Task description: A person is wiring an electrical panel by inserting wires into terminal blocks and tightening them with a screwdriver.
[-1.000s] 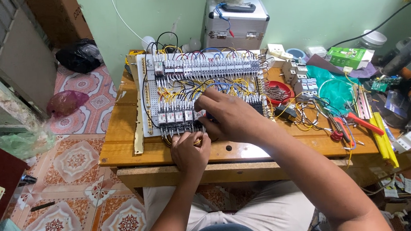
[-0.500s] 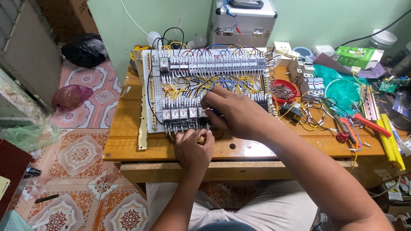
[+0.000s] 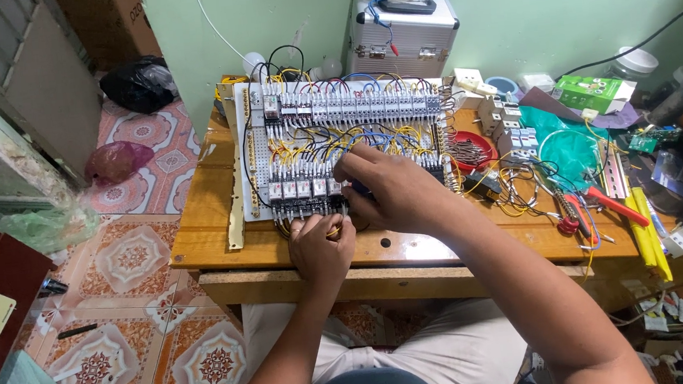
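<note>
A white perforated wiring panel (image 3: 255,166) lies on a wooden table (image 3: 205,237), packed with rows of relays, terminal blocks and yellow, blue and black wires. My left hand (image 3: 322,247) is at the panel's near edge, fingers pinched on yellow wires below the lower relay row (image 3: 302,189). My right hand (image 3: 391,189) rests over the panel's lower middle, fingers curled down among the wires; what it grips is hidden under the hand.
A silver metal case (image 3: 403,34) stands behind the panel. To the right lie loose wires, a red bowl (image 3: 478,149), red-handled pliers (image 3: 610,201), yellow strips (image 3: 645,231), a green box (image 3: 592,92) and teal cloth. The floor at left is patterned tile.
The view has drifted slightly, so the panel sits a little further right. Both hands stay at the panel's lower edge, with small finger movements only.
</note>
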